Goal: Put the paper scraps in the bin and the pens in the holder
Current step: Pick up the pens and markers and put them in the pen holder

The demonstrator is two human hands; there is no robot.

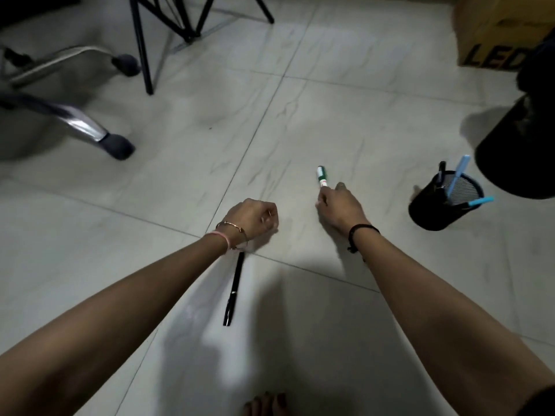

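A green and white marker (322,176) lies on the tiled floor, and my right hand (341,205) has its fingers closed on the near end of it. My left hand (253,219) hovers as a loose fist over the floor with nothing visible in it. A black pen (233,293) lies on the floor just below my left wrist. To the right stands a black mesh pen holder (444,205) with two blue pens and a black one in it. Behind it is a black bin (516,151), partly cut off by the frame edge. No paper scraps show.
An office chair base (87,127) with castors sits at the left. Black metal stand legs (144,49) rise at the back. A cardboard box (492,34) stands at the far right. My bare toes (265,405) show at the bottom edge.
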